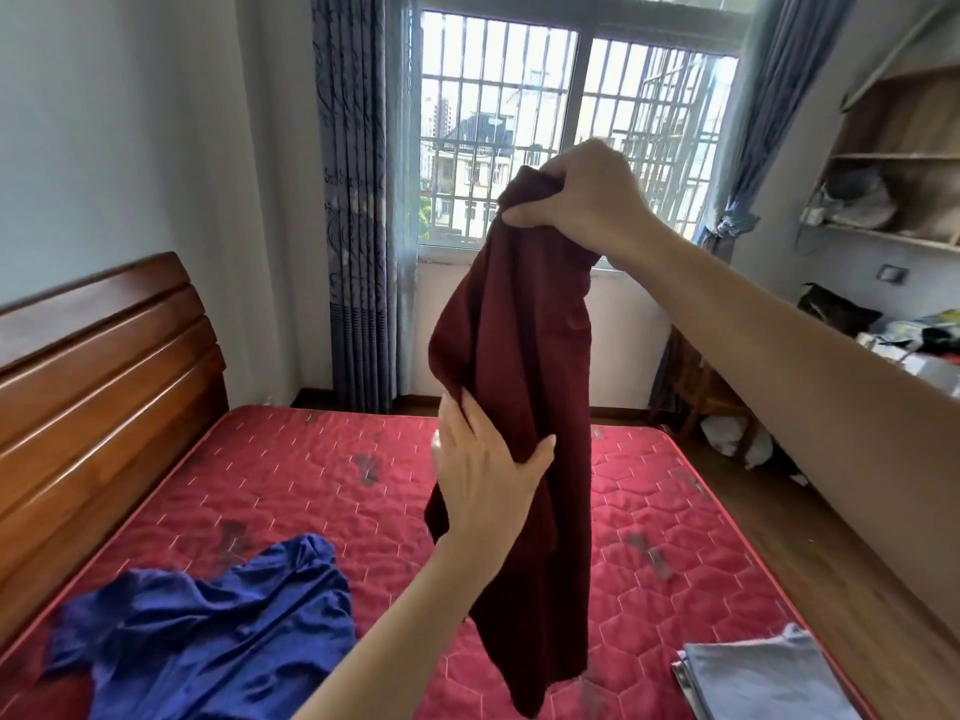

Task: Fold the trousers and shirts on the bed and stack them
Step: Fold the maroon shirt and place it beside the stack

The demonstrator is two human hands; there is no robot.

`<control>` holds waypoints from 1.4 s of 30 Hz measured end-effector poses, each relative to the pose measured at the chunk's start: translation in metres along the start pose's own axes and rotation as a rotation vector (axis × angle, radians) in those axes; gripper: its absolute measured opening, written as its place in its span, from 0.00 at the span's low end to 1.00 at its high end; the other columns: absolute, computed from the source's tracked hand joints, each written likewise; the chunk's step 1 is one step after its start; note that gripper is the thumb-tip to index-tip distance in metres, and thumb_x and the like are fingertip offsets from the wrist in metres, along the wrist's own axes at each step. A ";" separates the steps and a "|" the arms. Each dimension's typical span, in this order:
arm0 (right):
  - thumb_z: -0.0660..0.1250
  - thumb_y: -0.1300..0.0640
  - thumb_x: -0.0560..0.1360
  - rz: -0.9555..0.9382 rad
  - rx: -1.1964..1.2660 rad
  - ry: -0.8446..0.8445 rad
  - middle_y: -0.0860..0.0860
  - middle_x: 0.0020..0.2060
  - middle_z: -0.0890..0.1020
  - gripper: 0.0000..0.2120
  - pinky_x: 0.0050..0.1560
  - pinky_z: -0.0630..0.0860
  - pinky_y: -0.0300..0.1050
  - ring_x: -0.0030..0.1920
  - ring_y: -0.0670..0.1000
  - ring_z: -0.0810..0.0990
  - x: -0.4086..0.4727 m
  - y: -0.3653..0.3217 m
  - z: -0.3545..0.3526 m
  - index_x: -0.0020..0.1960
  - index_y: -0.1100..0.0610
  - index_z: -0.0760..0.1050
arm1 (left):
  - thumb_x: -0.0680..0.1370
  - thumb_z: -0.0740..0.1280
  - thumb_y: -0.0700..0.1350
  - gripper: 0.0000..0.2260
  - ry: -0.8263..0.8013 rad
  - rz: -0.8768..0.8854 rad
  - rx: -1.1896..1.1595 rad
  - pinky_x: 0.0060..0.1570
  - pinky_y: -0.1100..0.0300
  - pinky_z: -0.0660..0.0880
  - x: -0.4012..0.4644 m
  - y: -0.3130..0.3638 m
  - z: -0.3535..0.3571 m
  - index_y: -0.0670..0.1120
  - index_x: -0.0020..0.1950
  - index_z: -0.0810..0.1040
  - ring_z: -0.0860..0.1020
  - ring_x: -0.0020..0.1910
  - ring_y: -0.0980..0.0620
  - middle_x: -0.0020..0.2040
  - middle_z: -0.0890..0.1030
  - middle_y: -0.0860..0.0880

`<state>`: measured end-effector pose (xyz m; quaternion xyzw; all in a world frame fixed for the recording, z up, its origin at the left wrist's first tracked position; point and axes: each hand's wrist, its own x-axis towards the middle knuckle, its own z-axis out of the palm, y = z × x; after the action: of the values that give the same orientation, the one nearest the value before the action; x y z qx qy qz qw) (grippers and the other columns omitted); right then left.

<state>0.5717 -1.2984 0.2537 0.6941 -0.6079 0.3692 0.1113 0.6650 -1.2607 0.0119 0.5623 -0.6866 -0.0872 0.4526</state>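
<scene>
- The right hand [582, 200], just above the centre of the frame, gripped a bunched end of a dark red garment [524, 407] in a closed fist; the cloth hung straight down from it through the middle of the picture, clear of the bed [311, 485]; whether it was a shirt or trousers could not be told.
- The left hand [488, 470], at centre frame, lay against the hanging cloth lower down, fingers fairly straight and thumb hooked round its edge; it looked like a light hold rather than a firm grasp.
- A blue garment [208, 636] lay crumpled and unfolded on the mattress at lower left, well apart from the red one.
- A grey folded piece [758, 683] lay flat at the lower right corner, seemingly the start of the stack; how many items it held was unclear.
- Judged from this, the task was partly done: something already folded; the red garment in hand and not yet folded; the blue one untouched.
</scene>
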 end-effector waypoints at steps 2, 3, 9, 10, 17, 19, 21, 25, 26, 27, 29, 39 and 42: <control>0.77 0.47 0.65 -0.015 0.002 0.003 0.55 0.36 0.80 0.20 0.42 0.73 0.45 0.41 0.52 0.79 -0.003 -0.002 0.000 0.43 0.63 0.82 | 0.71 0.69 0.64 0.48 0.050 -0.044 0.048 0.71 0.45 0.61 0.008 0.007 0.005 0.35 0.77 0.54 0.61 0.74 0.39 0.74 0.61 0.34; 0.77 0.46 0.66 -0.018 -0.003 0.006 0.53 0.33 0.79 0.19 0.41 0.71 0.44 0.40 0.51 0.78 -0.004 -0.002 0.001 0.43 0.63 0.82 | 0.71 0.70 0.63 0.47 0.074 -0.061 0.048 0.70 0.44 0.61 0.012 0.008 0.007 0.35 0.76 0.54 0.62 0.73 0.38 0.73 0.63 0.35; 0.75 0.44 0.67 -0.005 -0.086 0.024 0.54 0.37 0.78 0.20 0.46 0.72 0.49 0.44 0.53 0.77 -0.006 0.018 -0.002 0.44 0.62 0.81 | 0.72 0.74 0.42 0.33 0.220 -0.083 -0.041 0.66 0.44 0.67 0.021 -0.024 -0.004 0.37 0.73 0.65 0.72 0.65 0.41 0.65 0.74 0.39; 0.75 0.44 0.67 0.004 -0.079 0.026 0.54 0.37 0.78 0.21 0.45 0.72 0.49 0.44 0.54 0.78 -0.007 0.023 -0.003 0.44 0.63 0.81 | 0.72 0.73 0.39 0.30 0.224 -0.067 -0.054 0.65 0.45 0.69 0.022 -0.032 -0.008 0.38 0.71 0.67 0.74 0.63 0.42 0.64 0.75 0.40; 0.78 0.46 0.66 0.080 0.094 -0.040 0.45 0.29 0.76 0.12 0.32 0.66 0.38 0.32 0.43 0.74 -0.009 0.053 0.004 0.31 0.47 0.76 | 0.69 0.73 0.34 0.18 0.098 0.046 -0.240 0.58 0.67 0.70 0.033 -0.077 -0.047 0.43 0.59 0.81 0.80 0.52 0.54 0.53 0.83 0.48; 0.79 0.48 0.65 0.096 0.187 -0.063 0.42 0.28 0.77 0.10 0.31 0.69 0.35 0.31 0.39 0.75 -0.010 0.057 0.006 0.32 0.44 0.77 | 0.70 0.74 0.36 0.13 0.069 0.061 -0.276 0.49 0.77 0.69 0.035 -0.088 -0.056 0.44 0.54 0.84 0.79 0.43 0.66 0.46 0.85 0.52; 0.80 0.49 0.64 0.095 0.264 -0.089 0.40 0.28 0.79 0.10 0.32 0.72 0.32 0.30 0.37 0.77 -0.012 0.059 0.008 0.32 0.41 0.79 | 0.71 0.75 0.39 0.07 0.037 0.025 -0.342 0.42 0.78 0.69 0.039 -0.100 -0.062 0.46 0.49 0.85 0.77 0.36 0.70 0.37 0.82 0.61; 0.79 0.51 0.65 0.060 0.357 -0.134 0.44 0.33 0.83 0.07 0.37 0.76 0.36 0.36 0.40 0.80 -0.016 0.061 0.011 0.35 0.42 0.82 | 0.71 0.76 0.40 0.05 -0.117 -0.040 -0.489 0.40 0.72 0.75 0.052 -0.117 -0.076 0.49 0.44 0.85 0.77 0.32 0.67 0.32 0.82 0.61; 0.79 0.51 0.66 0.055 0.373 -0.148 0.47 0.37 0.85 0.06 0.40 0.78 0.40 0.38 0.43 0.81 -0.017 0.061 0.012 0.38 0.44 0.83 | 0.71 0.76 0.39 0.07 -0.142 -0.040 -0.495 0.42 0.70 0.76 0.055 -0.119 -0.079 0.51 0.42 0.84 0.78 0.34 0.64 0.33 0.83 0.59; 0.79 0.52 0.67 0.049 0.383 -0.158 0.49 0.39 0.85 0.06 0.42 0.79 0.43 0.40 0.44 0.82 -0.019 0.061 0.012 0.41 0.45 0.83 | 0.71 0.76 0.38 0.09 -0.160 -0.044 -0.499 0.44 0.67 0.77 0.059 -0.123 -0.081 0.52 0.42 0.83 0.79 0.36 0.61 0.35 0.84 0.57; 0.77 0.53 0.69 0.037 0.400 -0.157 0.45 0.38 0.85 0.06 0.42 0.80 0.42 0.39 0.43 0.82 -0.024 0.061 0.011 0.42 0.44 0.83 | 0.71 0.75 0.36 0.08 -0.195 -0.056 -0.478 0.49 0.61 0.78 0.063 -0.131 -0.083 0.49 0.45 0.84 0.80 0.39 0.54 0.39 0.85 0.49; 0.75 0.51 0.71 0.094 0.219 -0.090 0.51 0.40 0.84 0.09 0.48 0.78 0.52 0.43 0.52 0.82 -0.082 0.055 0.023 0.50 0.52 0.83 | 0.67 0.77 0.35 0.07 -0.378 -0.027 -0.381 0.37 0.73 0.73 0.023 -0.167 -0.063 0.44 0.42 0.86 0.79 0.32 0.65 0.36 0.84 0.53; 0.73 0.50 0.72 0.087 0.195 -0.036 0.53 0.42 0.85 0.10 0.53 0.77 0.55 0.46 0.53 0.82 -0.106 0.061 0.017 0.51 0.54 0.83 | 0.66 0.79 0.38 0.08 -0.316 -0.040 -0.403 0.41 0.70 0.75 0.005 -0.165 -0.073 0.48 0.41 0.86 0.80 0.34 0.64 0.36 0.85 0.54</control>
<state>0.5228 -1.2423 0.1550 0.6812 -0.6005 0.4185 0.0160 0.8323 -1.2950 -0.0468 0.4536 -0.7062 -0.3181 0.4409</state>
